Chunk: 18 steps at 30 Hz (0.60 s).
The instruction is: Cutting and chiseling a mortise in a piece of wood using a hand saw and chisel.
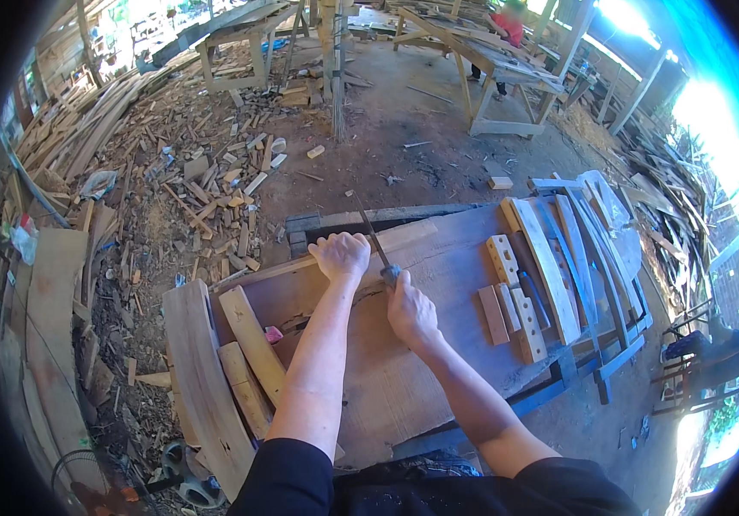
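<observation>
The right hand (412,314), near the middle of the frame, is clamped around the handle of a narrow, dark-bladed tool (377,242), whose blade slants up and left past the far edge of the broad brown board (451,288). The left hand (343,256), just left of the blade, is curled above the pale wooden strip (412,232) along that edge; whether its fingers grip the strip or only press on it, I cannot tell. The step in hand looks like cutting or smoothing the strip; the next move likely calls for the left hand to steady the wood, clear of the blade, while the right keeps its stroke in line. Right of the hands lie drilled wooden blocks (502,259), then long curved slats (545,271); left of the forearms are a pale plank (251,334) and a wide curved board (206,378). Beyond, offcuts (214,185) litter the ground at upper left, and at upper right a wooden workbench (494,58) stands near a person in red (511,31).
</observation>
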### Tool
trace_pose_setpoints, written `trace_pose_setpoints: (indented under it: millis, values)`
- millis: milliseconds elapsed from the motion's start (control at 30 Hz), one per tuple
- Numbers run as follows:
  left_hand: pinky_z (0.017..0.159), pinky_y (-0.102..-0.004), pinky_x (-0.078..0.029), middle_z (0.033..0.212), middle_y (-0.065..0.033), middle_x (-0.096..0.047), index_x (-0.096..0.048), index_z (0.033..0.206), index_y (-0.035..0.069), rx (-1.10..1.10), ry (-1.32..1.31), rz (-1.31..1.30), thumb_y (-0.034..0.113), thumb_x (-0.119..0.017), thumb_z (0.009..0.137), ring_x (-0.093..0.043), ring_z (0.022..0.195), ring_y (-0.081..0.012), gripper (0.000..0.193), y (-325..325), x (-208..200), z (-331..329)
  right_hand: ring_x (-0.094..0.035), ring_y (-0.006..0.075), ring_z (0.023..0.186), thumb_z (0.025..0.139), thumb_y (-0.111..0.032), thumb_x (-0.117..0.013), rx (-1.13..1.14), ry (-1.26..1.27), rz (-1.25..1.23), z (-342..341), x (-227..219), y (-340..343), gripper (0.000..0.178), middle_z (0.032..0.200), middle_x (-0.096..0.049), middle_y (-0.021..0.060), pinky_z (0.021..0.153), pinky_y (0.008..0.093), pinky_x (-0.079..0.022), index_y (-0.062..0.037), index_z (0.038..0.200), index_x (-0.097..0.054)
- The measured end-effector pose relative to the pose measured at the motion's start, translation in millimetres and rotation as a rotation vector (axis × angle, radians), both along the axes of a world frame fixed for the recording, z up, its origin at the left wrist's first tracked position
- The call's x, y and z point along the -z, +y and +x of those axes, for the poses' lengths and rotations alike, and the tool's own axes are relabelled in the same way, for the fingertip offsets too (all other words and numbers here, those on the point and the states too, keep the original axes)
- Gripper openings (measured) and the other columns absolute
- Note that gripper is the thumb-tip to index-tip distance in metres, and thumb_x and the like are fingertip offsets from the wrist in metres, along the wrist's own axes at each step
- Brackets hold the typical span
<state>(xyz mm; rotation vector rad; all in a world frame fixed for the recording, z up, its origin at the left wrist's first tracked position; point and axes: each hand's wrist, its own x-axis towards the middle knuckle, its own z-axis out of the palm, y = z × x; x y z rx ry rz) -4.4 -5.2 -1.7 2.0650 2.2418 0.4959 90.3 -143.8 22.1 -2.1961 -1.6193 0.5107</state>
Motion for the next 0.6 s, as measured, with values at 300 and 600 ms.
trace_pose_setpoints:
  millis: [300, 600]
  values:
    - [0.085, -0.0456, -0.039, 0.084, -0.0142, -0.072, -0.074, 0.076, 0.005, -0.007, -0.018, 0.041, 0.031, -0.041, 0.085, -0.065, 0.085, -0.0295, 0.042, -3.1, 4.8, -10.2, -0.064, 0.0465, 0.081, 0.097, -0.029, -0.047, -0.051, -0.053, -0.141, 3.0, 4.1, -36.6, 0.031, 0.084, -0.065, 0.0285, 0.074, 0.0557, -0.049, -0.0011, 0.11, -0.041]
    - [0.084, -0.0449, -0.038, 0.082, -0.0125, -0.071, -0.074, 0.074, 0.007, -0.039, 0.007, 0.004, 0.032, -0.043, 0.085, -0.064, 0.086, -0.0284, 0.041, 8.3, 9.6, -13.6, -0.063, 0.0476, 0.082, 0.097, -0.028, -0.047, -0.088, -0.028, -0.09, -3.7, -8.4, -28.9, 0.033, 0.085, -0.065, 0.0289, 0.074, 0.057, -0.047, 0.0002, 0.114, -0.041]
